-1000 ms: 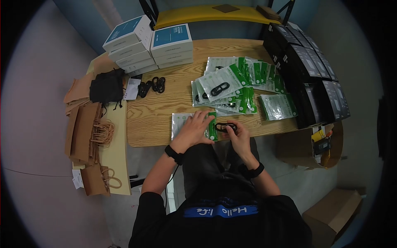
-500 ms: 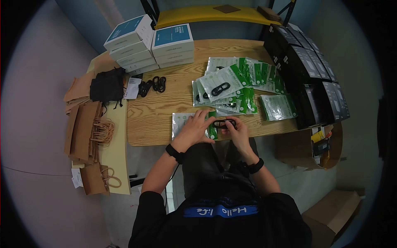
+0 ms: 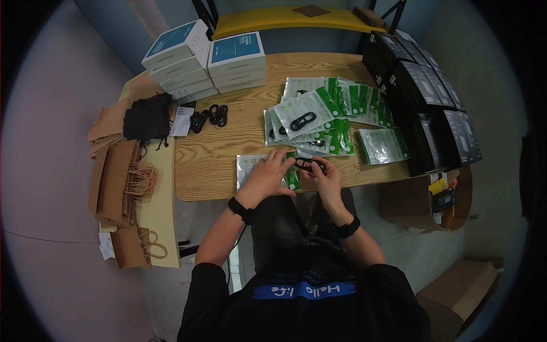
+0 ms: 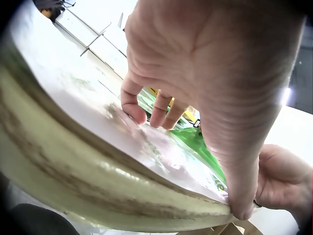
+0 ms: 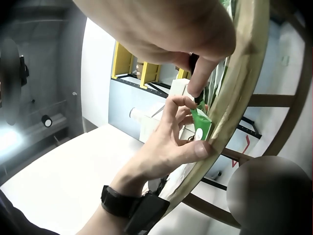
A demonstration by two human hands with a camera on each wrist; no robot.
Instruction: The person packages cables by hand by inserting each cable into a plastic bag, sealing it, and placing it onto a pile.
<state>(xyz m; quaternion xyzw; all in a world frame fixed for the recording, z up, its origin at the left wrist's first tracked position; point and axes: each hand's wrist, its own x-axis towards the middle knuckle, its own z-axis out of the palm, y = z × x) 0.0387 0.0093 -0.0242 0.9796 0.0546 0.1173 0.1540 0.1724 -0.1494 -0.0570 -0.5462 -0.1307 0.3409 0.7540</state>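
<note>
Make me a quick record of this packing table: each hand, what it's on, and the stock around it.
Left hand: spans a silver-and-green pouch, thumb and fingers at opposite edges
Right hand: holds a coiled black cable beside the pouch's green end
Work surface: wood-grain table, at its near edge
Beyond the hands: pile of pouches, at least one with a cable visible
Far left: stacked white boxes with blue tops
Right side: stacked black boxes
Pouch contents under left hand: cannot tell

A flat silver-and-green plastic packet looks glossy, a black looped plastic-sheathed cable smooth, the tan wood-grained table smooth, the brown paper bags matt.
</note>
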